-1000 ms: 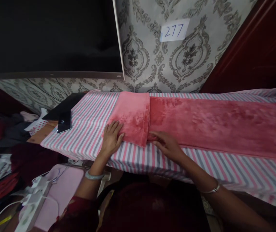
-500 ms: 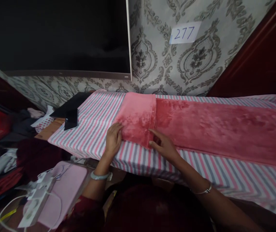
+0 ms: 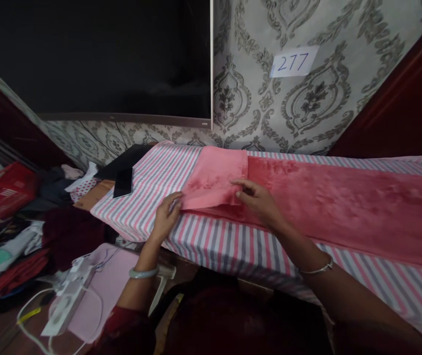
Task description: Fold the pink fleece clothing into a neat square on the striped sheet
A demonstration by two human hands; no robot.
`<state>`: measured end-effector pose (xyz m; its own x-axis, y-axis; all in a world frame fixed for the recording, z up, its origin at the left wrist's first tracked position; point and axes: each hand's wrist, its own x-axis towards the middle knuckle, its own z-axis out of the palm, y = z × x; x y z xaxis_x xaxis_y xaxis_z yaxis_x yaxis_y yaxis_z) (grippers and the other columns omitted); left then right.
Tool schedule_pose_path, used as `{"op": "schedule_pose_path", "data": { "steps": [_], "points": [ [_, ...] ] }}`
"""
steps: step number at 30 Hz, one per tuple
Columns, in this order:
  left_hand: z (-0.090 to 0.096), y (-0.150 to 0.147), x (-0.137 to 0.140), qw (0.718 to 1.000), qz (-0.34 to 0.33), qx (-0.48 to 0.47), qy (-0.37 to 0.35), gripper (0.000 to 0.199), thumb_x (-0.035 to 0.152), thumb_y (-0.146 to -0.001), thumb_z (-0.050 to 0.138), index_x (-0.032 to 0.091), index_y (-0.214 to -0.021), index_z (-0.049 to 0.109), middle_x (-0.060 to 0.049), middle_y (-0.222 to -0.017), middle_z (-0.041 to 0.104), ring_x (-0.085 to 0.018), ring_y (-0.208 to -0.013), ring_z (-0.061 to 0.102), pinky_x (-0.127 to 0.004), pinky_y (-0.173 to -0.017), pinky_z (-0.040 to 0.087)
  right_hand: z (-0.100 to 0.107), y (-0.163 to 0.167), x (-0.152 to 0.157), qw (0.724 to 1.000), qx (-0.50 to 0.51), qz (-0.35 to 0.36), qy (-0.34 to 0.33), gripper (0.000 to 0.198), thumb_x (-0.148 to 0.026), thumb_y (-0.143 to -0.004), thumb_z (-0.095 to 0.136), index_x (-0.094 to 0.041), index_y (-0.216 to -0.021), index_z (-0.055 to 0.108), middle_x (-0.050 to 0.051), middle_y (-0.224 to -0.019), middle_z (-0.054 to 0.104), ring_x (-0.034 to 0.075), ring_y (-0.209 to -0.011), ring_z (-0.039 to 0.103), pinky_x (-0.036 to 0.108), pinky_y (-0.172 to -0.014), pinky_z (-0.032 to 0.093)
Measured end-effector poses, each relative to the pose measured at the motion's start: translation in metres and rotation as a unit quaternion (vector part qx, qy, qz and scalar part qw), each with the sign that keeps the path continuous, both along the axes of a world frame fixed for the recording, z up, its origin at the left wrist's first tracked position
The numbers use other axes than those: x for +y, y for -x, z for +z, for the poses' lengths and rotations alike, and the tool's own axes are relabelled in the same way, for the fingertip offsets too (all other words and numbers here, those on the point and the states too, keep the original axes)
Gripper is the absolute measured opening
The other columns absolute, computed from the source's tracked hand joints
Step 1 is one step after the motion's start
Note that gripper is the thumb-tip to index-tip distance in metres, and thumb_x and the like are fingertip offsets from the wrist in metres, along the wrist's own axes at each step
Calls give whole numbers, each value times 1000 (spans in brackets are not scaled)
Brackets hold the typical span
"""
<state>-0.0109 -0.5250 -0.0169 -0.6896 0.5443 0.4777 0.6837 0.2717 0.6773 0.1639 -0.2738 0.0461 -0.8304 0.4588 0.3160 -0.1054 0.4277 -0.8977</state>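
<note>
A long pink plush cloth (image 3: 344, 207) lies across the table, its left end folded over in a lighter pink flap (image 3: 218, 170). At the flap's left near corner, my left hand (image 3: 166, 212) has its fingers closed on the edge. My right hand (image 3: 257, 197) pinches the flap's right near corner between thumb and fingers. Between the hands the flap's front edge is raised, and the darker layer beneath shows as a strip along the front. My right fingers partly hide the corner they hold.
A striped tablecloth (image 3: 211, 241) covers the table under the pink cloth. A phone (image 3: 123, 183) and a dark flat panel (image 3: 125, 160) lie at its left end. A television (image 3: 122, 59) hangs behind. Lower left are a power strip (image 3: 66, 301) with cables and piled clothes (image 3: 18, 268).
The flap's front edge has come up off the layer below. My right hand has moved up and away from me with its corner; my left hand stays at the left corner. The view shifted slightly.
</note>
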Motion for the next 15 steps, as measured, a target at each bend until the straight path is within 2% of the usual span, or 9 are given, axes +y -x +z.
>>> {"op": "schedule_pose_path", "data": {
  "steps": [5,8,11,15],
  "points": [
    [0,11,-4,996,-41,68,43,37,43,-93,58,23,-122,66,-10,-130,69,-26,-124,62,-47,-107,51,10,12,3,1000,12,0,-21,42,-32,-79,58,-17,-116,73,-3,-68,52,13,-61,45,26,-57,37],
    [3,16,2,989,-62,116,63,36,43,-93,59,21,-120,67,-11,-128,70,-27,-123,62,-47,-107,50,14,16,5,998,19,-8,-54,41,-28,-81,57,-16,-117,73,-1,-71,55,13,-61,45,27,-57,38],
    [6,17,8,982,-58,161,82,32,41,-94,58,20,-118,66,-11,-122,71,-27,-118,64,-46,-103,52,17,17,6,992,28,-16,-119,41,-22,-81,55,-16,-117,73,1,-79,60,14,-63,49,28,-62,42],
    [14,15,14,968,-20,221,116,20,31,-97,51,19,-101,66,-10,-100,72,-25,-97,66,-42,-89,54,15,16,8,975,44,-28,-216,37,-16,-84,53,-18,-115,73,3,-84,61,16,-70,54,31,-70,47]
  ]
}}
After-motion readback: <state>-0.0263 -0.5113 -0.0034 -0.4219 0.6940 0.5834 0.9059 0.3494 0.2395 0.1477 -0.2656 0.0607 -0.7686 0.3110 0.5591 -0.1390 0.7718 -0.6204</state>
